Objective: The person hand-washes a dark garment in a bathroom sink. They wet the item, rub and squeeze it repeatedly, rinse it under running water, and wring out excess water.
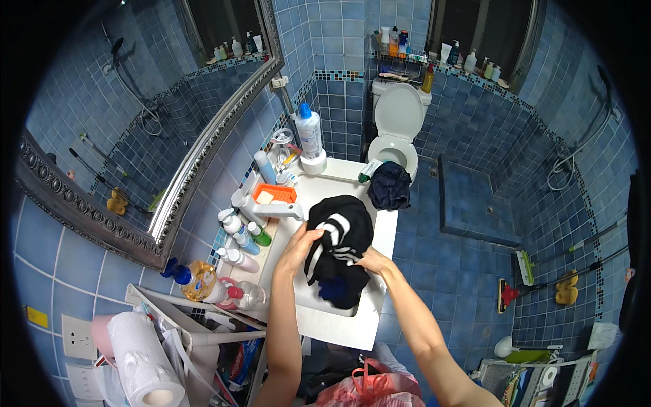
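Over the white sink (314, 296) I hold up a bunched black garment with white stripes (347, 210). My left hand (296, 249) grips its left side, with the thumb lying over the striped part. On the right side my right hand (372, 261) is closed on the cloth, and its fingertips are partly hidden in the folds. A dark blue patch of cloth (333, 290) hangs at the bottom; whether it belongs to the same garment I cannot tell. The pale faucet (283, 211) reaches in from the left, close to the garment. A crumpled navy cloth (390, 186) lies on the far right corner.
Left of the basin stand an orange soap basket (274, 195), a green bottle (259, 234) and several other bottles. A large white bottle with a blue cap (309, 136) stands at the back. Behind is a toilet (399, 112). Paper rolls (146, 359) sit at the lower left.
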A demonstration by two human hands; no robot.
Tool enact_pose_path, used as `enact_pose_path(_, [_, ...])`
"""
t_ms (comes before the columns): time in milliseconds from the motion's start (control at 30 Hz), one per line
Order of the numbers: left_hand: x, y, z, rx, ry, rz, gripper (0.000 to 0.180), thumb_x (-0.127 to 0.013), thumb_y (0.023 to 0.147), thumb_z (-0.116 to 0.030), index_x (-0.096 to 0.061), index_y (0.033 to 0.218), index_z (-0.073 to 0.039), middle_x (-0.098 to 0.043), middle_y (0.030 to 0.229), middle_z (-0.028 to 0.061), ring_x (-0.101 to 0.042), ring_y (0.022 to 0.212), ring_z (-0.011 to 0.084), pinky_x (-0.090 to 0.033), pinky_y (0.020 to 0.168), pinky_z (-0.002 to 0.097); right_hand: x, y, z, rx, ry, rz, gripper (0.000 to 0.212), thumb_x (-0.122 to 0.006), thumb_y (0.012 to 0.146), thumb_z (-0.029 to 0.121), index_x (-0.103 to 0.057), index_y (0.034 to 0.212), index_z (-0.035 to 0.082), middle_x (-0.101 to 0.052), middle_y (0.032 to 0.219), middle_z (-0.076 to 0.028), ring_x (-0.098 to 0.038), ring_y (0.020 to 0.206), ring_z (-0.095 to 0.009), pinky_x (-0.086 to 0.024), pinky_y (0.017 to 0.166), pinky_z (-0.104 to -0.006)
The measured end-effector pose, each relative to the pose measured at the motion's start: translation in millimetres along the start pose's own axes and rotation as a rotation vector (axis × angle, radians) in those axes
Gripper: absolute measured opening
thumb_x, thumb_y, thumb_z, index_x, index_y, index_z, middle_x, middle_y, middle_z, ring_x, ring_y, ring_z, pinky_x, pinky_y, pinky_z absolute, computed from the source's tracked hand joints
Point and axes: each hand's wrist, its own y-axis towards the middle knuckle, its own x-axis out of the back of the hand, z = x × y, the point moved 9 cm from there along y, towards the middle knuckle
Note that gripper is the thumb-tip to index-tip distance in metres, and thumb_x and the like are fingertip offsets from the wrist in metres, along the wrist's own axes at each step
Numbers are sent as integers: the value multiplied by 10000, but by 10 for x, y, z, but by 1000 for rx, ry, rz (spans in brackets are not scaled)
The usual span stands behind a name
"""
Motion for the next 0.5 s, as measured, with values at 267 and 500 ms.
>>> enact_pose_path(267, [704,-88,1091,130,483,-202,667,-608,594,-34,-414,1231,6,-547,1077,176,-551,980,266,-458,850,321,-237,-246,-50,-380,-748,164,748,-762,613,406,-563,1171,-51,-475,1258,-309,-451,1206,-396,-361,1004,-470])
enact_pose_path(500, [860,-180,1320,177,901,-328,712,-703,558,-165,-492,1224,-24,-526,1150,235,-507,1093,360,-432,933,380,26,-105,-113,-97,258,-354,268,-504,914,145,-562,1027,-91,-613,983,-195,-610,964,-270,-520,821,-320])
